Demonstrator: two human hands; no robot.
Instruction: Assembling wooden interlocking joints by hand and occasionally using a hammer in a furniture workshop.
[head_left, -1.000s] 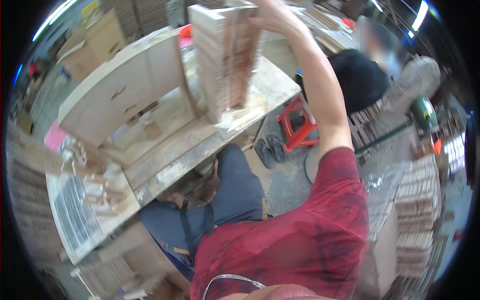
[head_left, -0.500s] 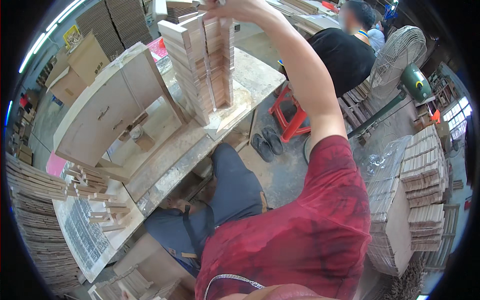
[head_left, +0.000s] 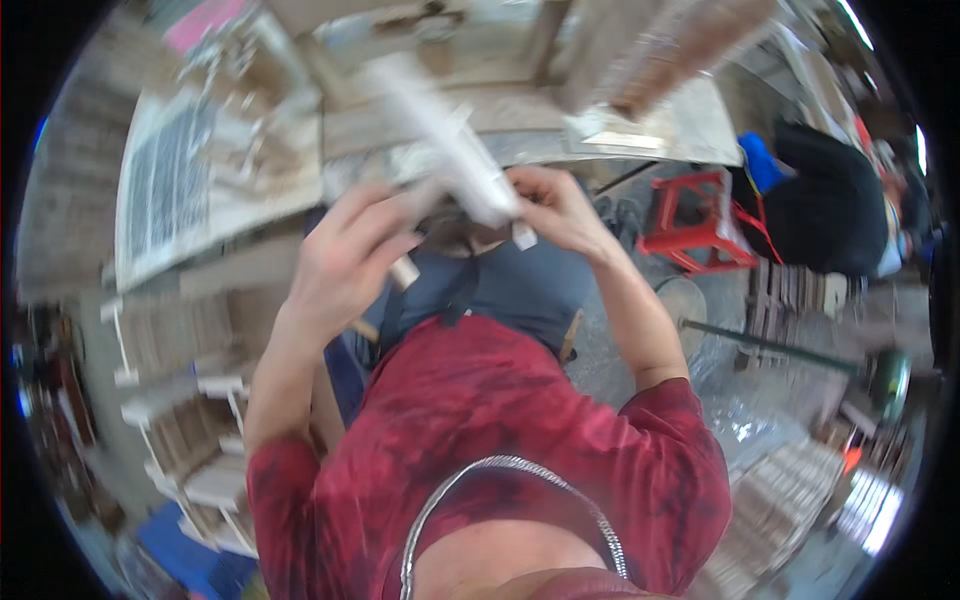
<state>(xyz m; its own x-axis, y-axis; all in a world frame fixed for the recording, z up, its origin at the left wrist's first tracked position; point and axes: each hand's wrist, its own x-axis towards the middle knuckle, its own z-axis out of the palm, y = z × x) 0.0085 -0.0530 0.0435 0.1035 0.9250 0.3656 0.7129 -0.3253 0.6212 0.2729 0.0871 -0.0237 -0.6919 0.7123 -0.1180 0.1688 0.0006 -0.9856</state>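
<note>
No words, numbers or signs can be read. The dark streaked patch (head_left: 165, 165) on the pale board (head_left: 240, 205), toward ten o'clock, is too blurred.

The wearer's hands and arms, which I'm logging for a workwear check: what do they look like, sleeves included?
The left hand and right hand are bare, with no glove, watch or wristband showing. The left sleeve and right sleeve are short, dark red with darker blotchy patches. Blur hides finer detail on the hands.

A red stool (head_left: 690, 245) stands on the grey floor (head_left: 610, 322) beside the workbench (head_left: 700, 125). A bright window (head_left: 872, 510) glows at lower right.
</note>
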